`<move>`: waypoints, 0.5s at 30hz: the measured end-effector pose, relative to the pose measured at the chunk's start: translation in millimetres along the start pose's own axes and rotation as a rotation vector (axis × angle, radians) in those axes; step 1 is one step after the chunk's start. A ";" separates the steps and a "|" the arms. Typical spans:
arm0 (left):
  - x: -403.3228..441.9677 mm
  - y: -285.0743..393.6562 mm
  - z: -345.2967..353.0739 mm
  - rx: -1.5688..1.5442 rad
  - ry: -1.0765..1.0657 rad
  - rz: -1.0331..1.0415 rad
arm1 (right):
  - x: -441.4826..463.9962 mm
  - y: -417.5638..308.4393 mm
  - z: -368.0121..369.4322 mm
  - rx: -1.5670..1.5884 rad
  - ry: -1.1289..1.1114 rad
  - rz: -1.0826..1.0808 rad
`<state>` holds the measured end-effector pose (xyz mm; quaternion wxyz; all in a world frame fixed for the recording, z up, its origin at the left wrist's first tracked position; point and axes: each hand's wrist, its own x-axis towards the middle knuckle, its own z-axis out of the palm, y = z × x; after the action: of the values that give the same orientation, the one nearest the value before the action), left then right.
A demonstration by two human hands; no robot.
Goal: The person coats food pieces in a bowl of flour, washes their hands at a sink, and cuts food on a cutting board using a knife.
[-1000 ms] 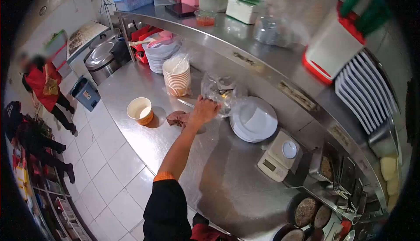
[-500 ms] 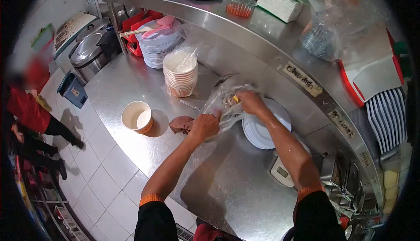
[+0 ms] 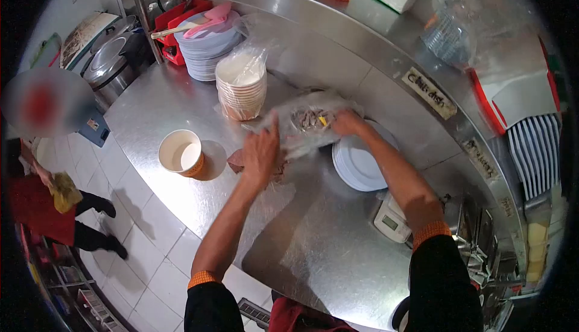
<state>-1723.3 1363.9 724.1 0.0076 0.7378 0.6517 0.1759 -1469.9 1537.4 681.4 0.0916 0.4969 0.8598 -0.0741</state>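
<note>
A clear plastic bag with greyish-brown pieces and something yellow inside lies spread on the steel counter. My right hand is closed on its right end, close to the yellow bit. At the bag's left edge my left hand has its fingers stretched out, the index finger pointing away from me. Partly hidden beneath that hand is a crumpled brown cloth-like piece. Farther left stands an empty paper bowl. White plates are stacked under my right forearm.
Bagged paper bowls and a tall plate stack with a pink utensil stand at the back. A digital scale sits right, below a steel shelf. A person holding a yellowish cloth is on the floor at left.
My left hand has let go of the bag and opened, shifting left. The bag now lies flatter, its contents showing more. The other person has come closer, and the view has shifted slightly.
</note>
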 end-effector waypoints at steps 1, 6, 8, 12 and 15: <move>6.3 -6.4 -0.7 0.007 0.144 0.013 | -5.6 -18.6 -20.3 0.100 0.057 0.107; 13.5 13.7 -30.7 -0.055 0.018 -0.044 | -25.9 -49.3 -66.0 0.035 0.081 0.063; 8.7 18.1 -23.0 -0.085 0.055 0.024 | -30.5 -48.5 -59.3 0.047 0.193 -0.057; -13.5 30.3 -4.3 -0.094 0.214 0.241 | -11.0 -46.2 -11.8 0.145 0.276 -0.361; -56.7 48.0 -32.5 -0.176 0.267 0.299 | -13.2 -88.1 -28.8 0.058 0.086 -0.222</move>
<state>-1691.0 1294.9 751.9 -0.0406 0.7928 0.5124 0.3274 -1542.4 1489.0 715.6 0.0315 0.4041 0.9100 -0.0873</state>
